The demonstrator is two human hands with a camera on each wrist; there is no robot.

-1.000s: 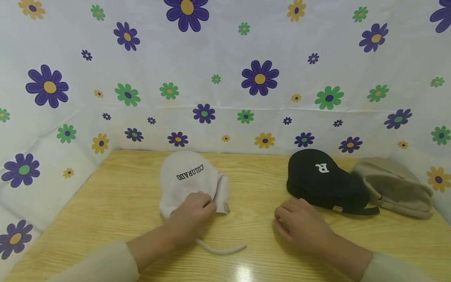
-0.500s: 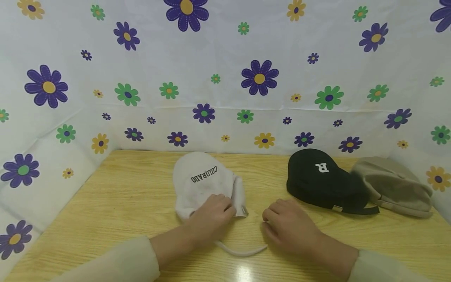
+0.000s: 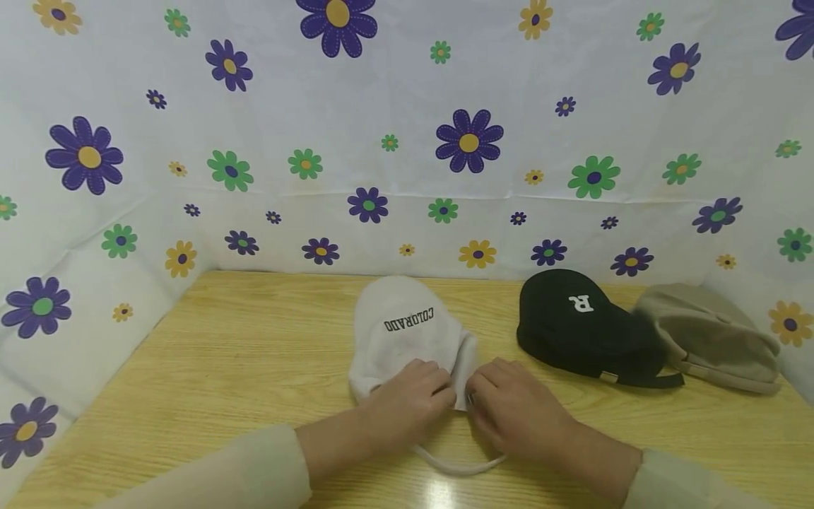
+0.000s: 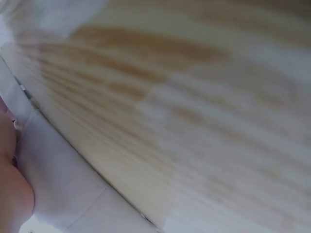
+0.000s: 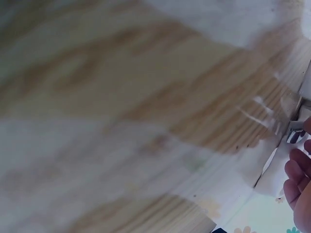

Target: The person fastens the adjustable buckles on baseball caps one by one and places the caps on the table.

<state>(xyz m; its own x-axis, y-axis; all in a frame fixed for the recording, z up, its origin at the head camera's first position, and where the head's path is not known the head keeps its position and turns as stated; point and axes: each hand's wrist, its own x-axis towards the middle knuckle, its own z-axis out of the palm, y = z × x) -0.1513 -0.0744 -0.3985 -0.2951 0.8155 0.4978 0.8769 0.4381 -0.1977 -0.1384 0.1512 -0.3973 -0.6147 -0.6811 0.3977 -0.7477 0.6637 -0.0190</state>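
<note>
A pale baseball cap point(image 3: 403, 325) lettered COLORADO lies on the table with its crown toward the back wall. My left hand point(image 3: 407, 406) grips its near edge, hiding part of the rim. At the cap's right end, my right hand point(image 3: 518, 406) has curled fingers at the small metal buckle point(image 5: 295, 134). The cap's thin loose strap point(image 3: 454, 468) curves below both hands, its right end by the right hand. In the left wrist view, the cap's pale fabric point(image 4: 58, 165) lies beside the hand.
A black cap point(image 3: 566, 325) with a white R stands to the right of the right hand. Beside it, a tan cap point(image 3: 718, 339) lies near the table's right side. White flowered cloth point(image 3: 381, 92) encloses the wooden table point(image 3: 242, 339) at the back and sides.
My left hand has slid the pale cap to the right across the table. The right hand has shifted slightly left and now meets the cap's buckle end. The other caps stay put.
</note>
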